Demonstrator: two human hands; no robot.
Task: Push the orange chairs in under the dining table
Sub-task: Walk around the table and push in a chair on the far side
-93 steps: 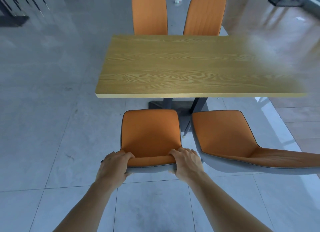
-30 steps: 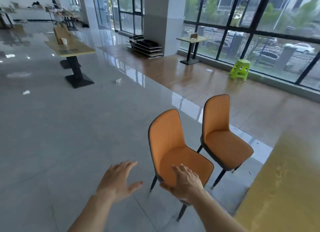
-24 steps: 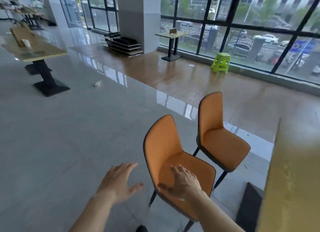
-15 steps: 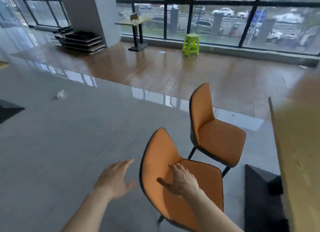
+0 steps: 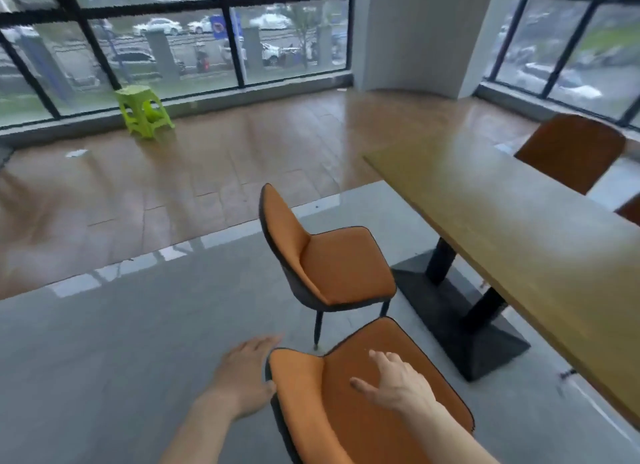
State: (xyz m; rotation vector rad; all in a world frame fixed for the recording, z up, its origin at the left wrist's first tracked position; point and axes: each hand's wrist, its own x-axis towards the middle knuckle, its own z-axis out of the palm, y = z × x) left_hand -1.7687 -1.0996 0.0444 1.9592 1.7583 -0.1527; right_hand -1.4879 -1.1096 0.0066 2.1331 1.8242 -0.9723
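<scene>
Two orange chairs stand pulled out on the left side of the wooden dining table (image 5: 512, 228). The near chair (image 5: 349, 411) is right below me, its backrest toward me. My left hand (image 5: 246, 377) is behind the backrest's outer edge, fingers spread, thumb by the rim. My right hand (image 5: 398, 384) hovers open above the near chair's seat, holding nothing. The far chair (image 5: 329, 259) stands beyond it, its seat facing the table. Across the table, another orange chair (image 5: 571, 152) shows its backrest above the tabletop.
The table's black pedestal base (image 5: 460, 311) sits on the grey tile floor to the right of the chairs. A green plastic stool (image 5: 143, 110) stands by the windows at the far left. A white column (image 5: 415, 34) rises at the back.
My view has swung right and closer: the table now fills the right side. Both hands have reached the near chair, the left behind its backrest, the right over its seat.
</scene>
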